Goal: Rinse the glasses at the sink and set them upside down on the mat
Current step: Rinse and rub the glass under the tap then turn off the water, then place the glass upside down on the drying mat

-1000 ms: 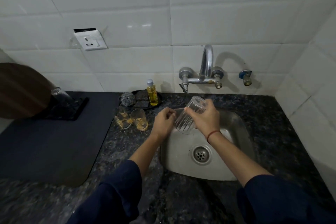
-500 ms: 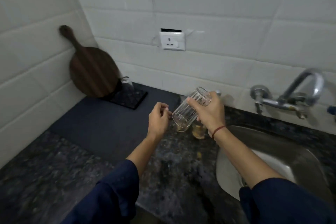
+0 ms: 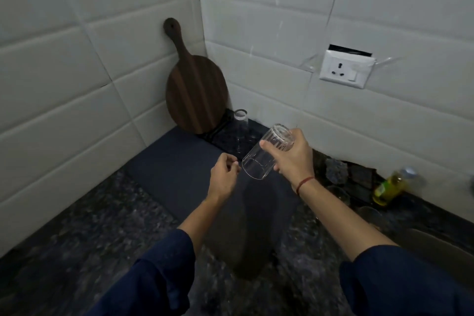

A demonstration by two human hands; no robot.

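My right hand (image 3: 292,159) grips a clear ribbed glass (image 3: 264,154) by its base end. The glass is tilted, mouth pointing down and left, above the dark blue mat (image 3: 177,172). Just left of the mouth, my left hand (image 3: 224,177) hovers with fingers loosely curled and nothing in it. Another clear glass (image 3: 241,131) stands upside down at the mat's far end, near the small dark tray (image 3: 225,136). Two more glasses (image 3: 338,195) sit blurred on the counter at the right, behind my right forearm.
A round wooden board (image 3: 195,90) leans in the wall corner behind the mat. A yellow soap bottle (image 3: 389,185) and scrub pads (image 3: 336,167) lie along the back wall at right. The sink's rim (image 3: 436,244) shows at the lower right. A wall socket (image 3: 345,69) sits above.
My view swung left from the sink to the mat. The right hand carried the glass leftward over the mat, mouth turned downward, and the left hand moved along beside it.
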